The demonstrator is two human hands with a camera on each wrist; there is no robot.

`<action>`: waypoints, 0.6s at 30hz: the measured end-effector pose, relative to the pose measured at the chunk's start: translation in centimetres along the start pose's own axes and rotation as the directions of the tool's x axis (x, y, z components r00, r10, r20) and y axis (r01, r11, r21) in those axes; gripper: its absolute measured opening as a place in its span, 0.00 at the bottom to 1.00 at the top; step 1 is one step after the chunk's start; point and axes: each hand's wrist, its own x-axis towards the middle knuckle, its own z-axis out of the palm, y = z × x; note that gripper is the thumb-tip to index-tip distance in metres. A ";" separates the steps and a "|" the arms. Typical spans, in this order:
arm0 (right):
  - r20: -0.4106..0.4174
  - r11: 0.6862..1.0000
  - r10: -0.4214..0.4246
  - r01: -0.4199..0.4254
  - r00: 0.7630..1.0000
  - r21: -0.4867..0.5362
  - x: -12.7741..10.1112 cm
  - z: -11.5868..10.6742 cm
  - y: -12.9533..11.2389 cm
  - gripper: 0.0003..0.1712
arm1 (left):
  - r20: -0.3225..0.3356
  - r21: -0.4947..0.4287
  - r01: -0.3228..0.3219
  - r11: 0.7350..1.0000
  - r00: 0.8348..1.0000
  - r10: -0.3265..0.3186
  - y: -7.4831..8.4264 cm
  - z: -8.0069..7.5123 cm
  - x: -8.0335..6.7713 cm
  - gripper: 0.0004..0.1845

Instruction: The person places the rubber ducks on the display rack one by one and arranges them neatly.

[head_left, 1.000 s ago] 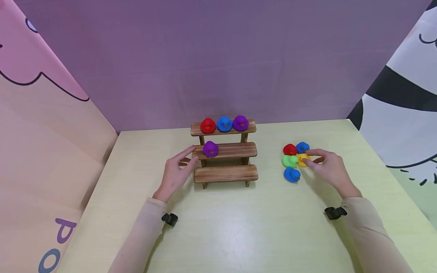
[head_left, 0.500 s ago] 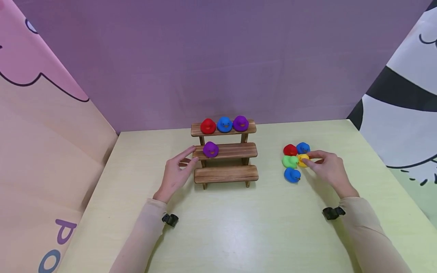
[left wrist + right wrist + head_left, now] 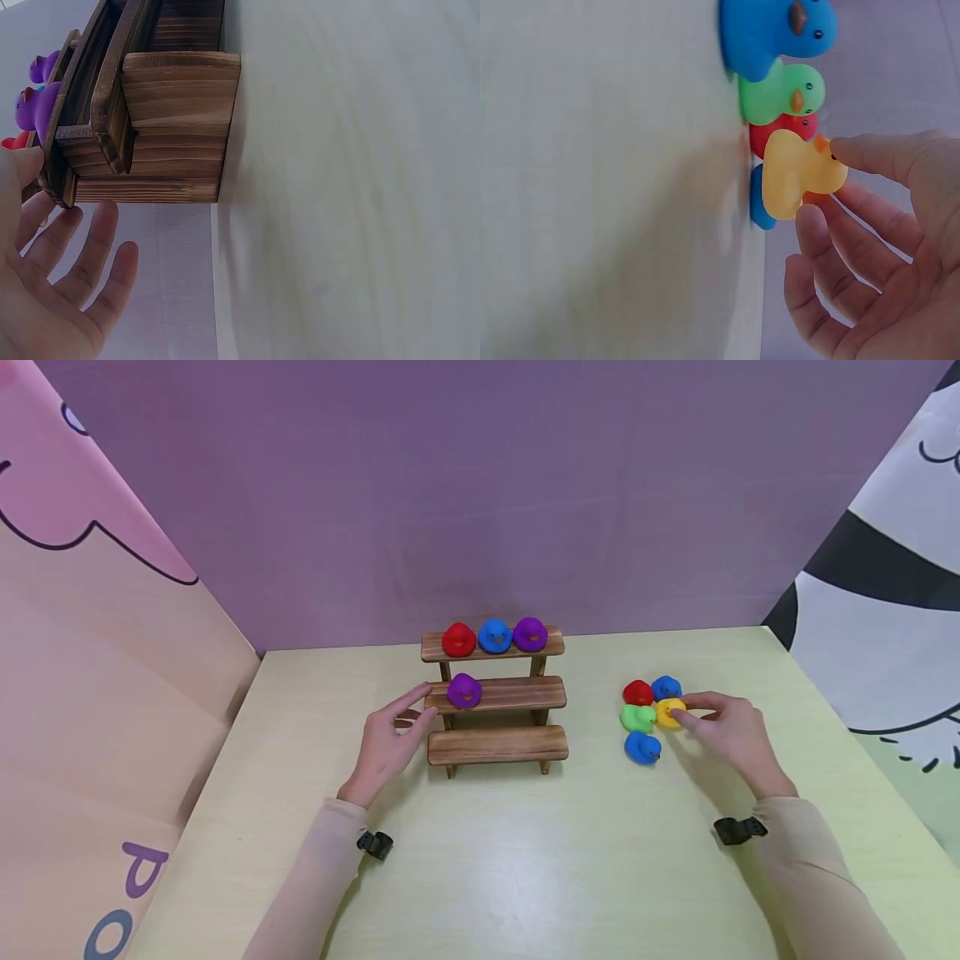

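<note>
Yellow duck [image 3: 670, 712]: one only, on the pale table [image 3: 525, 860] near its right edge, pinched between thumb and forefinger of the right hand [image 3: 723, 735].
Right hand: fingers curled about the yellow duck; the right wrist view shows the thumb tip at its beak and a finger under its body.
Loose ducks on the table: five in all, one yellow, one green duck [image 3: 637, 717], one red duck [image 3: 637, 692], and two blue, the far blue duck [image 3: 666, 687] and the near blue duck [image 3: 642, 747]. The first four sit bunched and touching; the near blue one lies just toward the front edge.
Wooden stepped stand [image 3: 495, 745]: one, three tiers, at the table's middle toward the back edge.
Top tier: three ducks in a row, red top duck [image 3: 458, 639], blue top duck [image 3: 494, 636], purple top duck [image 3: 530, 633].
Middle tier: one purple duck [image 3: 464, 690], at its left end.
Left hand [image 3: 390, 743]: fingers relaxed and spread, holding nothing, fingertips at the left end of the middle tier.
Left wrist view: shows the stand's side and underside framing, unseen from the head; only purple ducks and a scrap of red show there.
Right wrist view: shows the ducks' beaks and eyes close up.
</note>
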 end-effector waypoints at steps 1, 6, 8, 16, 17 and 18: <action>-0.004 1.000 -0.003 0.003 1.000 -0.002 0.0 -0.1 -0.1 0.34 | -0.001 -0.001 -0.001 1.000 1.000 0.001 0.0 0.0 0.0 0.23; -0.025 1.000 -0.014 0.014 1.000 0.023 -0.2 -0.8 -0.8 0.34 | 0.001 0.010 0.000 1.000 1.000 0.000 0.0 0.0 0.0 0.24; -0.023 0.999 -0.015 0.016 1.000 0.039 -0.2 -1.0 -1.3 0.34 | 0.002 0.016 0.006 1.000 1.000 -0.006 0.1 0.0 0.0 0.23; -0.023 0.996 -0.059 0.061 0.998 0.073 -0.3 -1.1 -3.5 0.33 | 0.001 0.017 0.026 1.000 1.000 -0.026 0.2 -0.1 0.0 0.23; -0.028 0.994 -0.071 0.073 0.997 0.076 -0.3 -1.0 -3.8 0.32 | 0.002 0.019 0.023 1.000 1.000 -0.023 0.2 -0.1 0.0 0.23; -0.031 0.993 -0.086 0.088 0.996 0.079 -0.3 -1.0 -4.1 0.31 | 0.002 0.020 0.020 1.000 1.000 -0.020 0.2 -0.1 0.0 0.23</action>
